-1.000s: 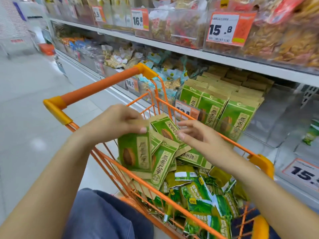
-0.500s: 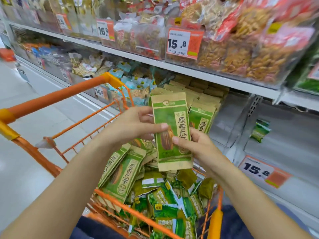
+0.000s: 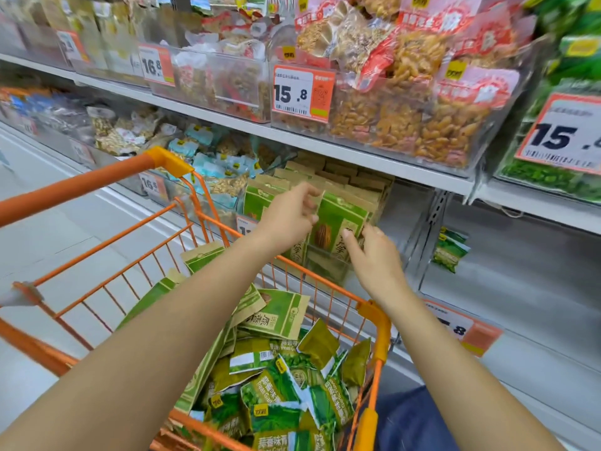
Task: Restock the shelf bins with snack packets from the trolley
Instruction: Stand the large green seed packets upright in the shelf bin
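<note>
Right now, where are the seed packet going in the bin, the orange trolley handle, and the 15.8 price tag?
seed packet point(image 3: 335, 222), head view, green front.
trolley handle point(image 3: 81, 187), head view, orange bar.
price tag point(image 3: 294, 92), head view, white number area.

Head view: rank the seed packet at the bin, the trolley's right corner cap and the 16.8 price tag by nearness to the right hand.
1. Seed packet, at the right hand's fingertips.
2. Corner cap, below the wrist.
3. 16.8 tag, upper shelf, far left.
</note>
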